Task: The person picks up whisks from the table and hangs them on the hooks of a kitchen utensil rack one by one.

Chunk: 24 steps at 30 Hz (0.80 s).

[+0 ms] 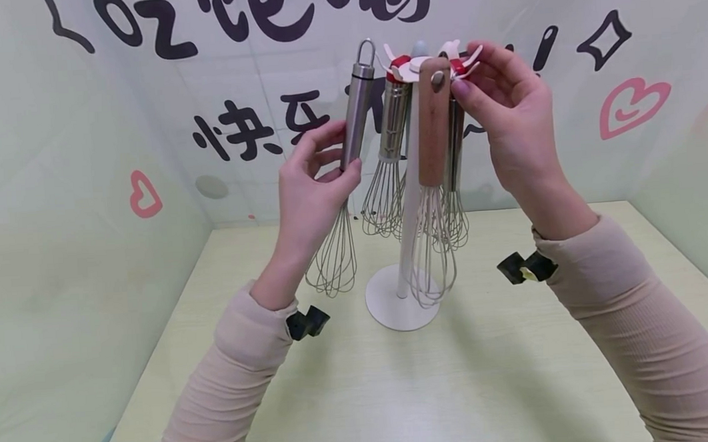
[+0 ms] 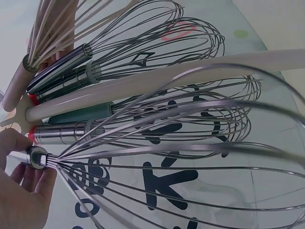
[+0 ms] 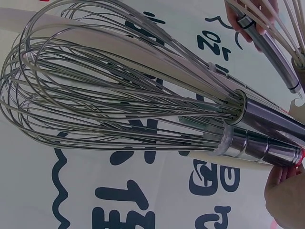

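Note:
My left hand (image 1: 311, 190) holds a steel whisk (image 1: 357, 107) by the lower handle, its wire loops hanging down and its hanging ring uppermost. This whisk stands left of a white hanging stand (image 1: 388, 306), apart from the hooks. In the left wrist view its wires (image 2: 157, 168) spread across the front. At the stand's top, my right hand (image 1: 520, 122) pinches a white hook (image 1: 471, 58) on the right side between thumb and fingers. A wooden-handled whisk (image 1: 433, 127) hangs at the front. Behind it hang steel-handled whisks (image 1: 393, 119) with red ends.
The stand's round base sits on a pale wooden table (image 1: 338, 382). A white printed backdrop (image 1: 232, 74) with black characters and pink hearts rises behind. A dark wrist mount (image 1: 308, 322) sticks out from the left sleeve, another (image 1: 527, 266) from the right.

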### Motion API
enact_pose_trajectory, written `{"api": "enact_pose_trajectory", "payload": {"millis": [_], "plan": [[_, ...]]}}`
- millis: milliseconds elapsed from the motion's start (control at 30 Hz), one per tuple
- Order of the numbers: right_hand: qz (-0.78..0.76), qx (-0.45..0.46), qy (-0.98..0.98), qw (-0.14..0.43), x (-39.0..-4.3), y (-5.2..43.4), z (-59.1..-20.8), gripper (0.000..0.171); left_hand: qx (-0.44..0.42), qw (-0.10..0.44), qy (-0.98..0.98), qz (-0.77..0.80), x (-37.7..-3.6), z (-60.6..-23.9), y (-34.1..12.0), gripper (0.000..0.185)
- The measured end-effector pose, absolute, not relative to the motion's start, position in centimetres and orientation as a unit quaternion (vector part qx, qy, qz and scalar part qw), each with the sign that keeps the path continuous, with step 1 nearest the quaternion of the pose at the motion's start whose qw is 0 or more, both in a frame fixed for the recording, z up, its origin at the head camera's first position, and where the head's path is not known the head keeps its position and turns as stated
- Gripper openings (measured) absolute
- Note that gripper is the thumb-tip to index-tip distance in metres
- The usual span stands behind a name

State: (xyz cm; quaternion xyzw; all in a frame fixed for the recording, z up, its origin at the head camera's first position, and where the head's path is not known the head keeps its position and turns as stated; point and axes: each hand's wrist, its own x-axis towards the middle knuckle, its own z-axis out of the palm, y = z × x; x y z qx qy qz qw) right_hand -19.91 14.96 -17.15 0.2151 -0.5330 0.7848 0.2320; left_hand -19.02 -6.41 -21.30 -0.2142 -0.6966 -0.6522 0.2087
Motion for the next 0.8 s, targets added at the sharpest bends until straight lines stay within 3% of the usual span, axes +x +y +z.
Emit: {"api": "enact_pose_trajectory", "payload": {"millis": [800], "plan": [[0.776,0.22,-0.542,0.236,-20.01,14.94,-17.27,0.028,-0.216,0.188,-0.699,-0.656,-19.36,-21.73,-5.98,0.048]]}}
